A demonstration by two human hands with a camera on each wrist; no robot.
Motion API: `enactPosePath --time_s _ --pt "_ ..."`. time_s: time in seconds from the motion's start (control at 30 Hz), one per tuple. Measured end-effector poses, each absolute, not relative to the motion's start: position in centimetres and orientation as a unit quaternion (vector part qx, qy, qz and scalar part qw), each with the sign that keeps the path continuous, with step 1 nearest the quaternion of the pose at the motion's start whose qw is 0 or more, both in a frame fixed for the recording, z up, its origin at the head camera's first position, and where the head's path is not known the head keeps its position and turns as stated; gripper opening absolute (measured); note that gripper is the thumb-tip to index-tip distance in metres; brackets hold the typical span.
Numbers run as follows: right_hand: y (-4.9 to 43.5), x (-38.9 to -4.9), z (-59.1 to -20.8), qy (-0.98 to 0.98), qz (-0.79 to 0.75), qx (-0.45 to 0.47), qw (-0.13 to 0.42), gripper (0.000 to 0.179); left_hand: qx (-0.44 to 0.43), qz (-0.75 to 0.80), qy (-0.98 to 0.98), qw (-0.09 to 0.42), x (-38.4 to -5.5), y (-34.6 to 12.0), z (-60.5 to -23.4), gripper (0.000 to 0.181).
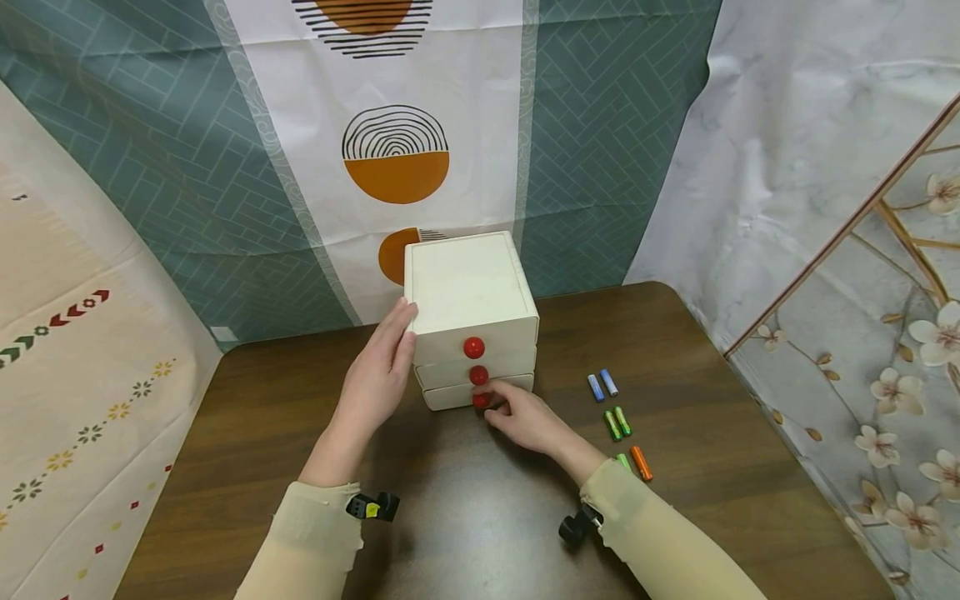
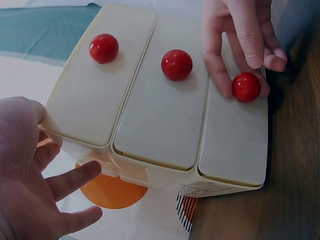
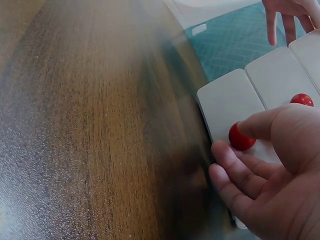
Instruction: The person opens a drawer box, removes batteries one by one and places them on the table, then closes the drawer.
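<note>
A cream three-drawer box (image 1: pixel 468 279) stands on the table, each drawer front bearing a round red knob. All three drawers look closed. With spread, fairly straight fingers, my left hand (image 1: pixel 378 367) rests against the upper left edge of the box. My right hand (image 1: pixel 528 421) is at the lowest drawer, thumb and fingers around its red knob (image 2: pixel 246 87). In the right wrist view the thumb touches that knob (image 3: pixel 241 137). Above it, the middle knob (image 2: pixel 177 65) and the top knob (image 2: pixel 104 48) are untouched.
Right of the box lie small batteries: a blue pair (image 1: pixel 602 385), a green pair (image 1: pixel 617 423), an orange one (image 1: pixel 641 463) and a light green one (image 1: pixel 624 461) partly hidden by the right sleeve. A patterned cloth (image 1: pixel 600 150) hangs behind the brown table (image 1: pixel 225 467).
</note>
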State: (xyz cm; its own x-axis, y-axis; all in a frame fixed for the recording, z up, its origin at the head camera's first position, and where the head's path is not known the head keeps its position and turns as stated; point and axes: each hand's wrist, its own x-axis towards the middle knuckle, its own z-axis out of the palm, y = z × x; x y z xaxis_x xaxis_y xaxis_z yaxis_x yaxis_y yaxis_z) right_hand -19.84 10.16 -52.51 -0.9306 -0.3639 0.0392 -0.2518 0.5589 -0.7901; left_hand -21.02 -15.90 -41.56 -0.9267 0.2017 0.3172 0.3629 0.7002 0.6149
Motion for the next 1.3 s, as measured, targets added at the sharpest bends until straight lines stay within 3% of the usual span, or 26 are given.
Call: enactPosePath --time_s 0.87,1.3 --pt "10.7 -20.2 -53.6 0.873 -0.445 -0.190 0.060 0.040 -0.150 -0.351 -0.918 0.109 -20.7 -15.9 -41.2 0.053" --pt "10.2 -19.8 -52.7 0.877 -0.446 -0.149 0.093 0.042 -0.151 -0.347 -0.919 0.110 -20.8 -15.9 -41.2 0.052"
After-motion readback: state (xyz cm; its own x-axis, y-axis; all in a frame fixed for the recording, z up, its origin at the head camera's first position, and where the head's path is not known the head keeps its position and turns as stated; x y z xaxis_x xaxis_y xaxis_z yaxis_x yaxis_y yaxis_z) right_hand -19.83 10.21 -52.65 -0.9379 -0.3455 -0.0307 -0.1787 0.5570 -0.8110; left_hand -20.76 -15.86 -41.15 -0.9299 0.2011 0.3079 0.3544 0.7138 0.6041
